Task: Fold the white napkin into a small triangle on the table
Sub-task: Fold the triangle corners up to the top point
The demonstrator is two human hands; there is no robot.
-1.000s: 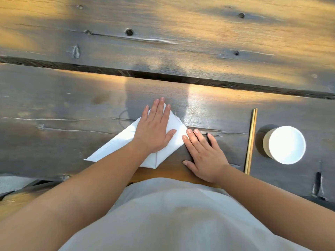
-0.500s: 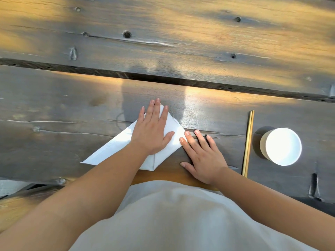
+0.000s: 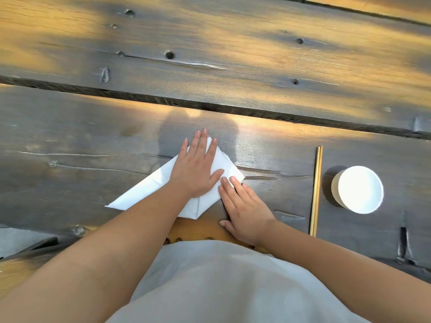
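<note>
1. On the one wooden table (image 3: 70,141) in front of you lies one white napkin (image 3: 149,190), folded to a pointed shape near the edge closest to you.
2. Your left hand (image 3: 196,169) presses flat on it, fingers spread.
3. Your right hand (image 3: 245,206), flat and open, has slid left since half a second ago; its fingertips (image 3: 224,180) now touch the napkin's right edge.
4. To your right lie two chopsticks (image 3: 316,190) side by side.
5. Beyond them stands one white cup (image 3: 359,190).

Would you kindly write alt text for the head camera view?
A person's left hand presses flat on a partly folded white cloth napkin on a dark wooden plank table, while the right hand rests flat at its right edge. Further right lie wooden chopsticks and a round white cup.
</note>
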